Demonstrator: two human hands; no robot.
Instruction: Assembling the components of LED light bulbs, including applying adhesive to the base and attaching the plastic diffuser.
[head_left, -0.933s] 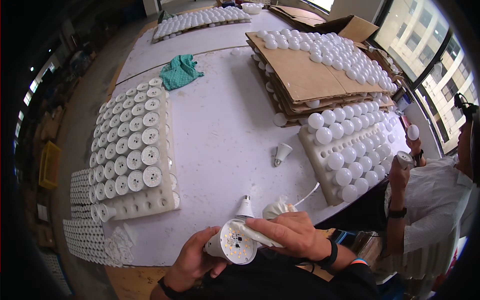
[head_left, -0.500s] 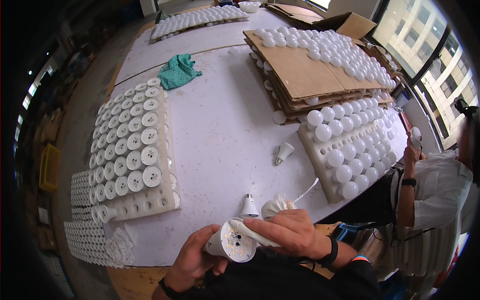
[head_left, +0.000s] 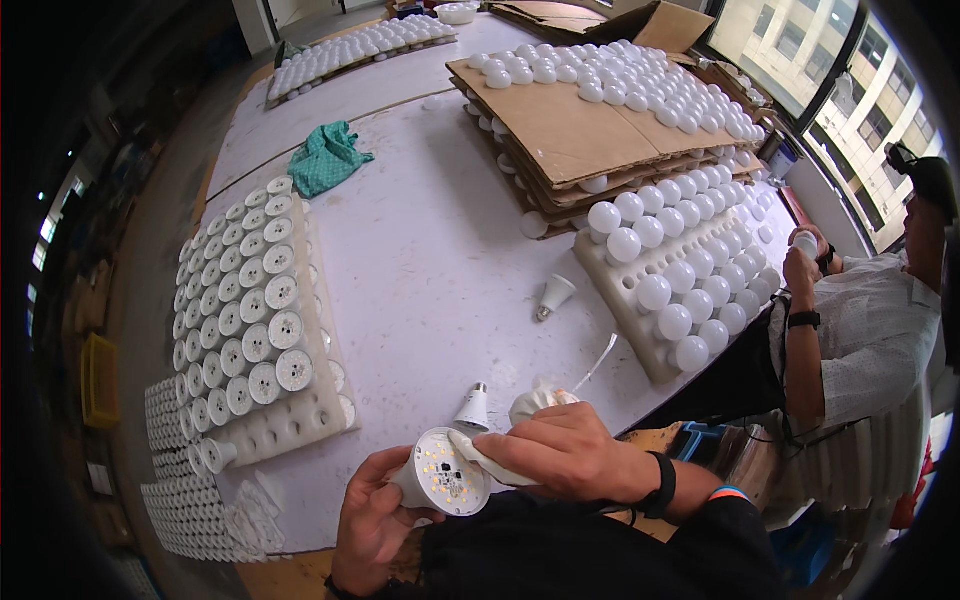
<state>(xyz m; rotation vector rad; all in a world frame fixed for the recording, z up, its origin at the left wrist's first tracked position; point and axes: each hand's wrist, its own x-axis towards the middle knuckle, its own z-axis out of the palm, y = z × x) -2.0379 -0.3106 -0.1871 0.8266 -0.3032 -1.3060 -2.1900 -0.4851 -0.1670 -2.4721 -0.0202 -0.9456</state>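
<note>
In my left hand [head_left: 375,515] is an LED bulb base [head_left: 432,490], a white cup tilted so its open face shows a round board with yellow LED chips and small black parts. My right hand [head_left: 565,455] is closed around a soft white bag [head_left: 535,402], shaped like a piping bag, with a twisted tail sticking out beyond the fingers. Its narrow end [head_left: 475,452] touches the upper rim of the base. Just beyond my hands another bulb base [head_left: 472,408] stands on the table, screw cap up. A further base [head_left: 555,297] lies on its side.
At left, a foam tray [head_left: 300,415] holds rows of open bulb bases. White domes fill a foam tray [head_left: 650,345] at right and cover stacked cardboard [head_left: 560,140] behind it. A green cloth [head_left: 328,158] lies farther back. Another person [head_left: 860,350] works at the right edge.
The view has shifted, so the table's things sit a little differently in the picture. The bag's narrow end has moved slightly along the rim of the held base. Both hands keep their grip.
</note>
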